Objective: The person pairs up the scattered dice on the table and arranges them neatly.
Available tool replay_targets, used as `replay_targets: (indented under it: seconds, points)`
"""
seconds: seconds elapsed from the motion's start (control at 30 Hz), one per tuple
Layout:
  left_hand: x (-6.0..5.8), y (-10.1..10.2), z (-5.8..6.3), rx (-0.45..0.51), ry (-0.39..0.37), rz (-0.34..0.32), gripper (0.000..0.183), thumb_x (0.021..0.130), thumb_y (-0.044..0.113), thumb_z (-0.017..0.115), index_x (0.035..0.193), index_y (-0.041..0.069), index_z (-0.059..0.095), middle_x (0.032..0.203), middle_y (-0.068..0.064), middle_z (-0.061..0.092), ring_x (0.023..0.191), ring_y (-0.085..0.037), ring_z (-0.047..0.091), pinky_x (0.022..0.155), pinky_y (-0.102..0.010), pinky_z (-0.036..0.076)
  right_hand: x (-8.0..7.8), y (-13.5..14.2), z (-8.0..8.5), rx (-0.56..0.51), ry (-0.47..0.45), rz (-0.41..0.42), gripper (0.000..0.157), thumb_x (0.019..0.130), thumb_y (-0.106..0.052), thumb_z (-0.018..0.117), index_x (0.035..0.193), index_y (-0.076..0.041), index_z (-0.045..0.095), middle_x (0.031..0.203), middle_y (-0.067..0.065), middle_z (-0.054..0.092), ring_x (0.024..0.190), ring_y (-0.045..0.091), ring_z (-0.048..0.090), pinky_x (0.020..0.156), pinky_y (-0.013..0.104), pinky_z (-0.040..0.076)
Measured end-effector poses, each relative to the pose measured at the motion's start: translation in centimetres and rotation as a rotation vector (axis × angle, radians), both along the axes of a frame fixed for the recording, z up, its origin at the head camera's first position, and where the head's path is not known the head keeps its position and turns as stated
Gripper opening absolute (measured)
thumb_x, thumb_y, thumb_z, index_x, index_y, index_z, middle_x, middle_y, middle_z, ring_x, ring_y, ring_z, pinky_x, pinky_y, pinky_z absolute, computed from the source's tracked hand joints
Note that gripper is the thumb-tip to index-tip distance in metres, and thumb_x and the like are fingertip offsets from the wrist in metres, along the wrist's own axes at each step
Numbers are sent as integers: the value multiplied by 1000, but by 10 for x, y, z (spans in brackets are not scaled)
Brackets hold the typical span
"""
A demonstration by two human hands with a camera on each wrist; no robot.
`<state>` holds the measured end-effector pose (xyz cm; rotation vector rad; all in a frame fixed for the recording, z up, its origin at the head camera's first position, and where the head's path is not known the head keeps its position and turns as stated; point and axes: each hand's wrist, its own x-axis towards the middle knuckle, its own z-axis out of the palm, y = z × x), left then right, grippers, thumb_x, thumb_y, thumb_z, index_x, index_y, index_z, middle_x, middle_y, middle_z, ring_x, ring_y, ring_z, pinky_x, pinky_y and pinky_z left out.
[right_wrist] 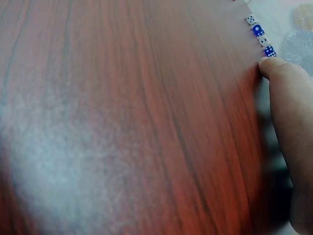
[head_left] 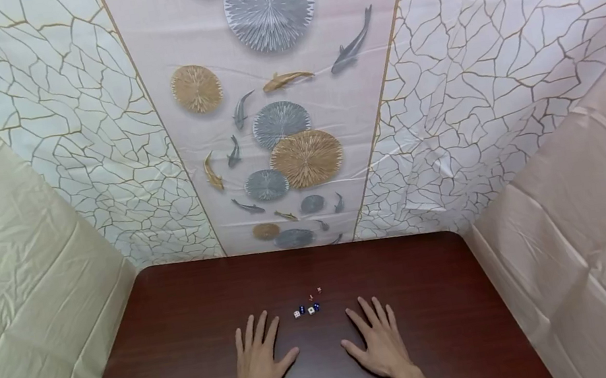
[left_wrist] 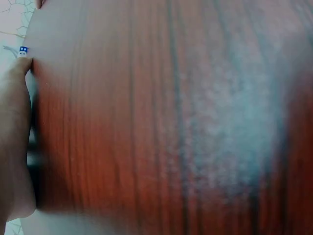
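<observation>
Several small dice lie in a loose cluster on the dark red-brown table (head_left: pixel 192 314). In the head view I make out a left white die (head_left: pixel 296 314), a blue die (head_left: pixel 302 309), another white die (head_left: pixel 311 310) and another blue die (head_left: pixel 317 306). Just behind them are two tiny reddish dice-like pieces (head_left: pixel 319 290). My left hand (head_left: pixel 259 365) rests palm down to the left of the cluster, fingers spread. To the right, my right hand (head_left: pixel 382 344) lies flat in the same manner. Neither hand touches the dice or holds anything.
Behind the table's far edge hangs a patterned cloth (head_left: pixel 306 208) with fish and round motifs. Pale fabric walls, left (head_left: pixel 26 295) and right (head_left: pixel 582 202), flank the table. Light reflects off the wood between the hands.
</observation>
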<state>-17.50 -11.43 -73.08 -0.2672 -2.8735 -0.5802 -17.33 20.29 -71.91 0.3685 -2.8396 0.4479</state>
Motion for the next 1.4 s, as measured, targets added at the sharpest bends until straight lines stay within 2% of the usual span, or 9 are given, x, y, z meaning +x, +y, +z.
replay_targets:
  seconds: [0.13, 0.37, 0.8, 1.13, 1.27, 1.4]
  points:
    - [-1, 1, 2, 20, 36, 2, 82, 88, 69, 68, 154, 25, 51, 167, -9, 39, 157, -41, 29, 124, -71, 16, -1, -2, 2, -43, 37, 38, 69, 90, -60, 70, 148, -23, 58, 160, 13, 48, 153, 45, 36, 122, 68, 26]
    - [-8, 8, 6, 61, 34, -32, 75, 92, 63, 67, 154, 23, 50, 165, -9, 42, 157, -39, 30, 126, -68, 14, -8, -11, 7, -129, 115, 105, 60, 89, -44, 78, 139, -14, 64, 148, 16, 58, 143, 46, 48, 115, 67, 37]
    - [-20, 20, 9, 135, 86, -87, 63, 94, 50, 72, 146, 16, 59, 153, -12, 56, 149, -41, 44, 124, -67, 25, -18, -31, 22, -223, 77, 153, 54, 90, -34, 81, 137, -13, 66, 140, 10, 64, 134, 33, 56, 110, 57, 45]
    - [-33, 21, 5, 174, 213, -93, 46, 90, 37, 81, 128, 11, 71, 133, -10, 69, 136, -38, 58, 117, -65, 36, -33, -44, 25, -249, 48, 180, 48, 90, -29, 82, 133, -16, 68, 133, 5, 67, 126, 29, 61, 104, 56, 49]
    - [-37, 22, 3, 185, 251, -106, 42, 88, 33, 83, 123, 11, 73, 129, -9, 71, 132, -38, 60, 115, -66, 39, -40, -47, 26, -249, -1, 180, 46, 91, -29, 81, 134, -16, 69, 133, 3, 66, 126, 28, 60, 105, 55, 48]
    - [-40, 25, 3, 208, 243, -105, 38, 88, 31, 84, 119, 13, 74, 127, -8, 72, 132, -37, 60, 116, -66, 38, -46, -51, 28, -237, -48, 178, 46, 93, -30, 79, 135, -16, 68, 134, 3, 66, 126, 28, 60, 105, 54, 49]
